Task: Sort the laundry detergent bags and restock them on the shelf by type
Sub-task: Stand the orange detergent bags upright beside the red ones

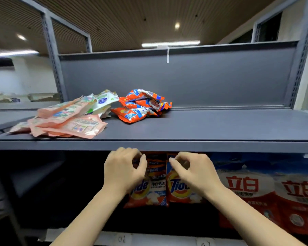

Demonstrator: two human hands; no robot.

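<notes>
left hand [124,170] pinches tide bag [150,181] | right hand [194,172] pinches second tide bag [178,189]

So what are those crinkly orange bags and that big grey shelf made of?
The crumpled orange detergent bags look like thin glossy plastic film: they crease sharply and catch bright glints of light. The flat dark grey shelf looks like painted metal with a matte finish: smooth, even, dull, with perforated uprights beside it. Neither is certain from looks alone.

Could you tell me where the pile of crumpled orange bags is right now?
In the head view, the crumpled orange bags lie on the top shelf, left of centre, just right of the pink bags.
</notes>
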